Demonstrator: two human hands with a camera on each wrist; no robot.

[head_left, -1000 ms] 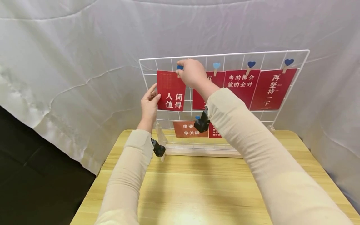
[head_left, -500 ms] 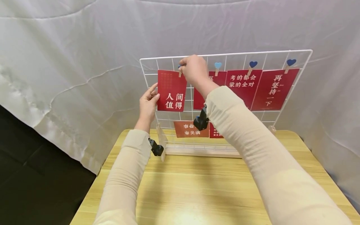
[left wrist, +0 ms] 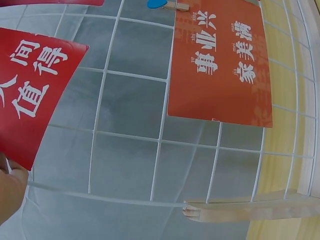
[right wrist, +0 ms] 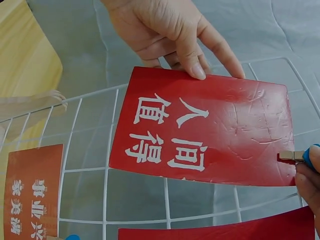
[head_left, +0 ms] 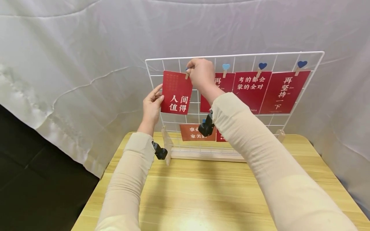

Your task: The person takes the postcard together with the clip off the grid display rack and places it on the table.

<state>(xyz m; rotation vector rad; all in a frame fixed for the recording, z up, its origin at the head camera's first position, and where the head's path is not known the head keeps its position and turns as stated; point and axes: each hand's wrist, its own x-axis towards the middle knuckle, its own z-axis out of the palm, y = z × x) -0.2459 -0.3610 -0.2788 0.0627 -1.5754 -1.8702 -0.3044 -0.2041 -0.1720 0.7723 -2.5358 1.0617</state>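
A red card with white characters (head_left: pixel 176 93) is held up in front of the white wire grid, tilted slightly. My left hand (head_left: pixel 151 109) pinches its left edge, thumb in front and other fingers behind, as the right wrist view shows. At the card's top right corner, my right hand (head_left: pixel 203 74) pinches a small wooden clothespin (right wrist: pixel 290 156) with a blue heart on it. The clothespin's tip overlaps the card's face. In the left wrist view the card (left wrist: pixel 37 85) fills the left side, with only part of my left hand (left wrist: pixel 10 192) showing.
The wire grid (head_left: pixel 234 55) stands on a wooden base (head_left: pixel 205 156) on the wooden table (head_left: pixel 185 189). More red cards (head_left: pixel 284 93) hang along its upper row from heart clothespins (head_left: pixel 262 66). An orange card (left wrist: pixel 220 65) hangs lower. Pale curtains (head_left: pixel 101 48) surround the table.
The card has tilted a little, its top leaning right. My right hand has shifted slightly right with the clothespin, while my left hand stays at the card's left edge.
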